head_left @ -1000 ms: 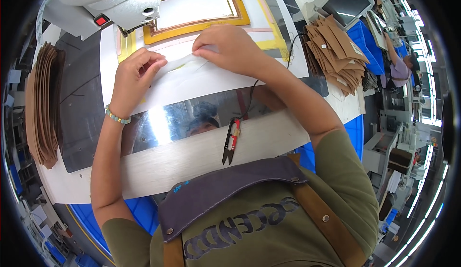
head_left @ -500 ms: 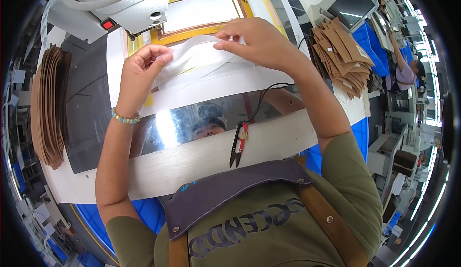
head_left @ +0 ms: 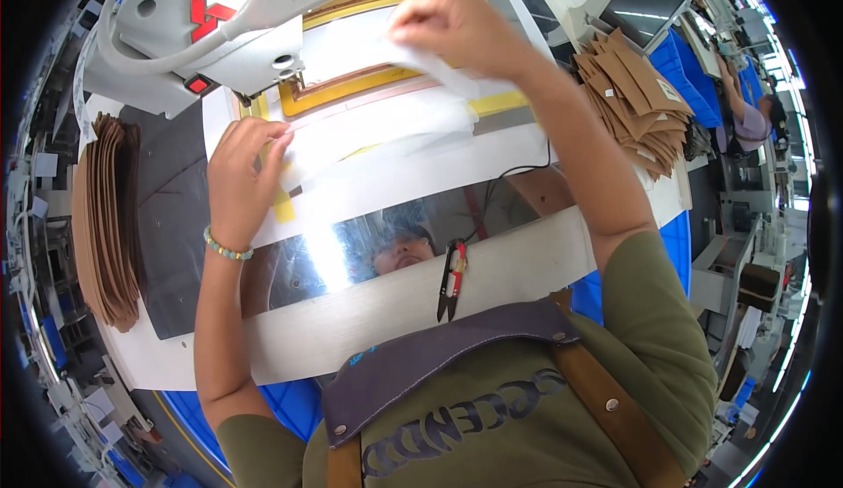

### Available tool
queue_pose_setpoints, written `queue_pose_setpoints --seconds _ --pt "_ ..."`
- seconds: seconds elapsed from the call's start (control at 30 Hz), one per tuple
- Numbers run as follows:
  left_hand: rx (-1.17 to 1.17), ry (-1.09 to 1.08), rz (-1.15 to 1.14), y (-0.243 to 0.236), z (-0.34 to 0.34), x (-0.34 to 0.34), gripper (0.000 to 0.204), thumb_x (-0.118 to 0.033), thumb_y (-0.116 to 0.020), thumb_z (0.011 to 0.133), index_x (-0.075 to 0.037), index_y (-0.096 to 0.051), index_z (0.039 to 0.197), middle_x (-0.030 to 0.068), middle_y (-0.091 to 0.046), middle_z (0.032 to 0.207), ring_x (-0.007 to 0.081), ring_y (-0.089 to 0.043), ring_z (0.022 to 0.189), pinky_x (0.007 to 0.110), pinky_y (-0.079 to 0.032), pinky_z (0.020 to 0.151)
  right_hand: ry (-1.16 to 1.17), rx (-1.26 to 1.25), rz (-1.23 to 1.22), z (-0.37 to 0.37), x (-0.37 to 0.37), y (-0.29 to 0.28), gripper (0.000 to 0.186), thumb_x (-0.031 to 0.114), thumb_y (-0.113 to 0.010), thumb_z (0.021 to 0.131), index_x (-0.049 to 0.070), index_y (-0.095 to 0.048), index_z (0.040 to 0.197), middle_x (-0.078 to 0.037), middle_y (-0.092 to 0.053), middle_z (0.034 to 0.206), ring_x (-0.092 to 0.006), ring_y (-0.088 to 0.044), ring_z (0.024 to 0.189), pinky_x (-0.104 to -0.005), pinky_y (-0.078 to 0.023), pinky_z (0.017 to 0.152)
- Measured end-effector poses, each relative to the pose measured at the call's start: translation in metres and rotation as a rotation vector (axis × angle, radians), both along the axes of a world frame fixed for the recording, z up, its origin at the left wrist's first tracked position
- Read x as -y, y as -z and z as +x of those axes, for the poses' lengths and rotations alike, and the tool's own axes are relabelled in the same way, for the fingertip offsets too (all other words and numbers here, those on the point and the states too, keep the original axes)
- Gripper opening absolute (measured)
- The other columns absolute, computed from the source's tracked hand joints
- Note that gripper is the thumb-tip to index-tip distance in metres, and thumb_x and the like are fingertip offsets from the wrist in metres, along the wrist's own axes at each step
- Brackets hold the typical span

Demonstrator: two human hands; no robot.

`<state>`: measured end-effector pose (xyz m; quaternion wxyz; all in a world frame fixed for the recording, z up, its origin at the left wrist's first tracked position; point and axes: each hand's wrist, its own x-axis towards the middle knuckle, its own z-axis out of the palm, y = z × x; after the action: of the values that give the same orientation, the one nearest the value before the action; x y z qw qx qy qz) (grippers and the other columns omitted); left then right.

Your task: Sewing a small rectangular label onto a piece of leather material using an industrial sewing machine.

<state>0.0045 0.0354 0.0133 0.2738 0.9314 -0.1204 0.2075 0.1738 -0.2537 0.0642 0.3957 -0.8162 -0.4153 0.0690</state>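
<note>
Raised above the frame at upper right, my right hand is blurred by motion and closed on a thin white sheet, which trails below the fingers. My left hand sits lower at the left of the work, thumb and forefinger tips close together; what is between them, if anything, cannot be made out. Between the hands, translucent white material lies over a white board with yellow tape. Just beyond is a rectangular yellow-and-brown frame. Black-and-red thread snips lie on the near table edge.
A white machine head overhangs the left back. Brown card pieces stand in a stack at the left and lie in a loose pile at the right. A screen stands behind that pile. A shiny metal plate lies in front.
My right hand has lifted up and away, drawing the thin white sheet with it. My left hand has moved slightly down and left, away from the raised sheet. The view has shifted slightly.
</note>
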Motion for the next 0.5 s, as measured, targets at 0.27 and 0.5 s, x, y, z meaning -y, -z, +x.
queue_pose_setpoints --seconds 0.27,0.5 --pt "-0.086 0.001 0.282 0.026 0.008 -0.013 0.044 -0.028 -0.068 0.097 0.001 -0.068 0.130 0.0210 -0.055 0.151 0.0446 -0.046 0.142 0.050 -0.036 0.117 -0.049 0.060 -0.256 0.070 -0.021 0.005 0.023 0.022 -0.060 0.103 0.006 -0.074 0.112 -0.008 -0.075 0.102 -0.0160 -0.069 0.097 -0.0311 -0.053 0.089" --pt "-0.213 0.018 0.358 0.028 0.009 -0.014 0.069 -0.054 -0.054 0.101 0.001 -0.059 0.142 0.0251 -0.039 0.163 0.0450 -0.034 0.150 0.054 -0.025 0.122 -0.195 -0.137 -0.305 0.050 -0.070 0.047 0.018 0.017 -0.064 0.096 0.007 -0.075 0.105 -0.010 -0.075 0.094 -0.0225 -0.070 0.089 -0.0371 -0.054 0.081"
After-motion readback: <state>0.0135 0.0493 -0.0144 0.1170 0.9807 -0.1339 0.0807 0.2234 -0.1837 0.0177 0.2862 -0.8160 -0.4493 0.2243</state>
